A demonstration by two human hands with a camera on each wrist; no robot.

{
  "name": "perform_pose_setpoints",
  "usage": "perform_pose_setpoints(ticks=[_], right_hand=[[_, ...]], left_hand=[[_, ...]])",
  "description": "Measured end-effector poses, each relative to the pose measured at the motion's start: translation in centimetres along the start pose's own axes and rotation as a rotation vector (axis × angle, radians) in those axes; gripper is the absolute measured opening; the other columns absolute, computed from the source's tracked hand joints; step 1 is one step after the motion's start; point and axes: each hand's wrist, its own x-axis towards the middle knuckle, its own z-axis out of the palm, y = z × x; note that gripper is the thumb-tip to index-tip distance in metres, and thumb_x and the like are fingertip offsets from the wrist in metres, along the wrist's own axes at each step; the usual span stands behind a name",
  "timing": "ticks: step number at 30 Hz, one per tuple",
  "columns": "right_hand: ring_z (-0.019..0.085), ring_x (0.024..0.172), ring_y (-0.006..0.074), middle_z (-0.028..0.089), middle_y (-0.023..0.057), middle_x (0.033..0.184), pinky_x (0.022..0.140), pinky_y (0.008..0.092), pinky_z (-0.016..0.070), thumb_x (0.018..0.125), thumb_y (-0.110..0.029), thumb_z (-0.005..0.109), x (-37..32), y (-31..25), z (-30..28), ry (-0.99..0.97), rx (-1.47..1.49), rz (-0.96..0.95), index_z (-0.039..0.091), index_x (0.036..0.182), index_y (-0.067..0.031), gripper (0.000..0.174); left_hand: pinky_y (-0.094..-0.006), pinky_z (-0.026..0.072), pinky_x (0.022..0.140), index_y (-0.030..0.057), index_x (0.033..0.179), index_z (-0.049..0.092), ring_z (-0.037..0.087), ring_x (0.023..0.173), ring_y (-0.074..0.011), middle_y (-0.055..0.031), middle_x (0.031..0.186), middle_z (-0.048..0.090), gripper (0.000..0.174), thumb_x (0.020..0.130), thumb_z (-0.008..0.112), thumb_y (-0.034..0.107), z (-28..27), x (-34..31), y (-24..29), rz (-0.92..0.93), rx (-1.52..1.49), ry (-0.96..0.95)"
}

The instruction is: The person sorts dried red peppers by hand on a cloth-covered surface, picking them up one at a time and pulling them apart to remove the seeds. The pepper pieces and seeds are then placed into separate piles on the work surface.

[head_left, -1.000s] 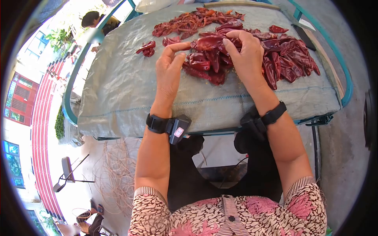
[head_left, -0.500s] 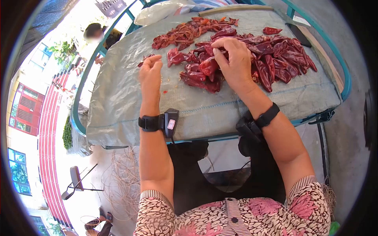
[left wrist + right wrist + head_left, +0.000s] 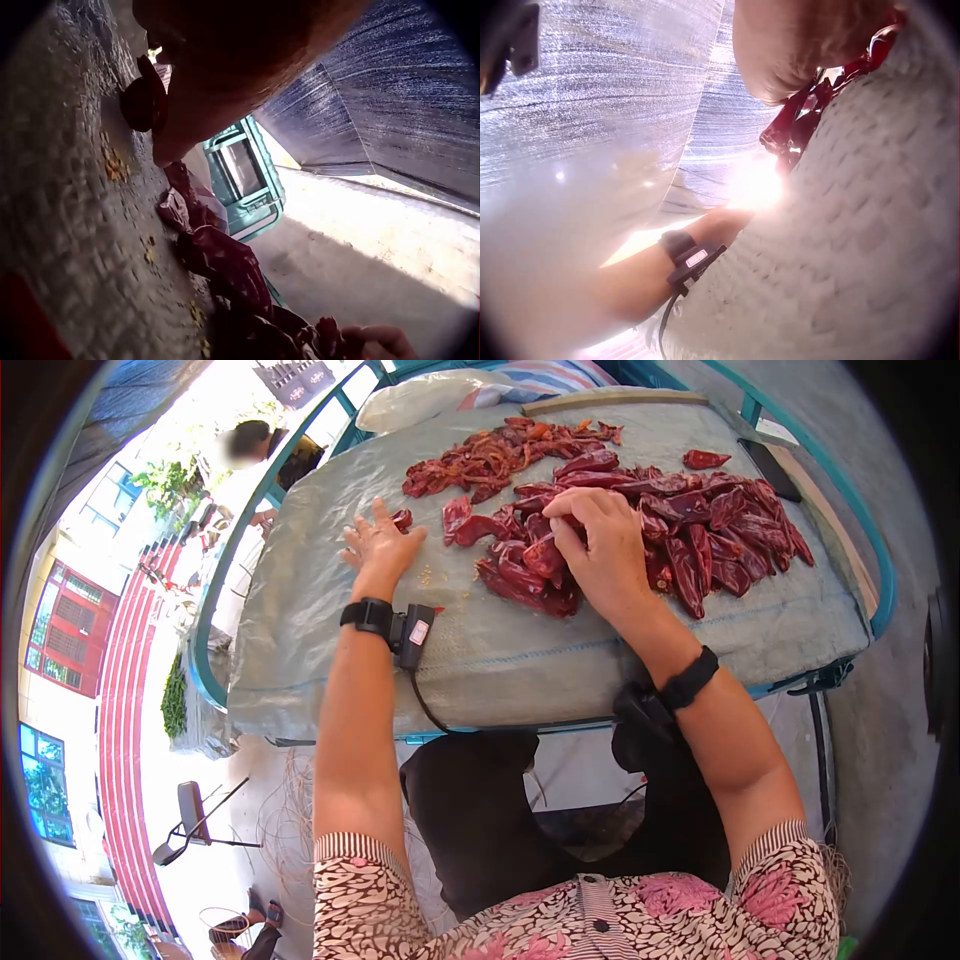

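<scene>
My left hand (image 3: 382, 548) is spread over the left part of the grey woven sheet (image 3: 310, 620). A small dark red chili piece (image 3: 402, 519) shows between its thumb and fingers; in the left wrist view that piece (image 3: 142, 101) lies on the sheet by the hand. My right hand (image 3: 605, 550) is bent over the near-left end of a heap of glossy dried red chili peppers (image 3: 725, 525). Its thumb and fingers pinch a chili pepper (image 3: 543, 558), partly hidden by the hand. Other chilies (image 3: 525, 592) lie just below it.
Behind lies a pile of thinner, shrivelled chili pieces (image 3: 500, 455). A dark phone-like slab (image 3: 770, 470) and a single chili (image 3: 705, 459) sit at the far right. Teal rails (image 3: 885, 575) bound the sheet. Pale seeds (image 3: 432, 574) are scattered near the left hand. Another person (image 3: 290, 460) is beyond the left rail.
The left hand has left the chili that both hands held, moved left and spread its fingers near the small piece. The right hand stays over the heap, slightly lower, with the chili.
</scene>
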Motion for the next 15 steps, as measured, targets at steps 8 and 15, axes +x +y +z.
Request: perform_pose_setpoints(ticks=[8, 15], right_hand=[[0.061, 0.102, 0.0276, 0.068, 0.0035, 0.102, 0.093, 0.0436, 0.0438, 0.084, -0.007, 0.069, 0.1, 0.2, 0.1, -0.032, 0.027, -0.033, 0.068, 0.097, -0.0126, 0.014], [0.061, 0.104, 0.0306, 0.068, 0.0074, 0.102, 0.092, 0.0426, 0.0477, 0.084, -0.007, 0.070, 0.3, 0.0, 0.0, -0.066, 0.065, -0.024, 0.069, 0.096, -0.0099, 0.013]], left_hand=[[-0.0523, 0.0460, 0.099, 0.0196, 0.126, 0.069, 0.062, 0.120, -0.0285, -0.0120, 0.125, 0.069, 0.051, 0.084, 0.071, 0.049, 2.1, 2.8, -1.3, 0.121, -0.066, 0.078], [-0.0469, 0.0520, 0.093, 0.0246, 0.117, 0.076, 0.067, 0.111, -0.0299, -0.0124, 0.118, 0.072, 0.033, 0.086, 0.071, 0.035, 2.4, 3.8, 0.7, 0.409, -0.458, -0.039]])
